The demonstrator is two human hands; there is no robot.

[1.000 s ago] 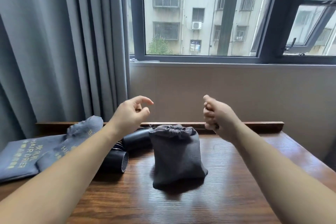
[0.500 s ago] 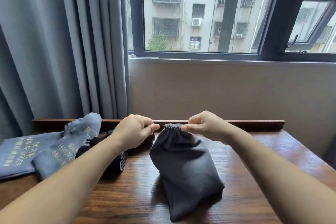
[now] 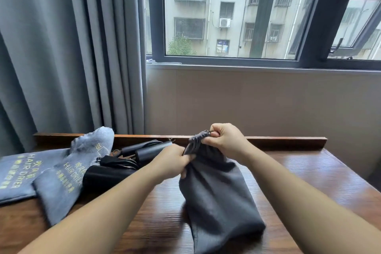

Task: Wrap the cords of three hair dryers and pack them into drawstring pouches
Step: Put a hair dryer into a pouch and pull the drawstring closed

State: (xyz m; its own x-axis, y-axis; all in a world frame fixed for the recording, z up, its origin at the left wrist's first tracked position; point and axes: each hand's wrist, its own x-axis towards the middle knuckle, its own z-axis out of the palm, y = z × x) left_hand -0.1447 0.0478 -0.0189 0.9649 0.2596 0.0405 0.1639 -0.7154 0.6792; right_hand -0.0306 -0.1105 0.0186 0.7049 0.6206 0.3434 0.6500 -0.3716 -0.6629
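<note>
Filled grey drawstring pouch [image 3: 216, 196] sits mid-worktop [image 3: 309, 181]. My right hand [image 3: 226, 140] pinches the gathered neck at 12 o'clock, my left hand [image 3: 173, 163] grips the fabric just under it. Best bet: hold the neck steady, pull the cord evenly. Unpacked hair dryers [image 3: 115, 169] wait at 9 o'clock.

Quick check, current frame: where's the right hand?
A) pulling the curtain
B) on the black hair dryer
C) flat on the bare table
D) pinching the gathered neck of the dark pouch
D: the right hand pinches the cinched top of the dark grey pouch, while the left hand grips the pouch just below, left of the neck.
</note>
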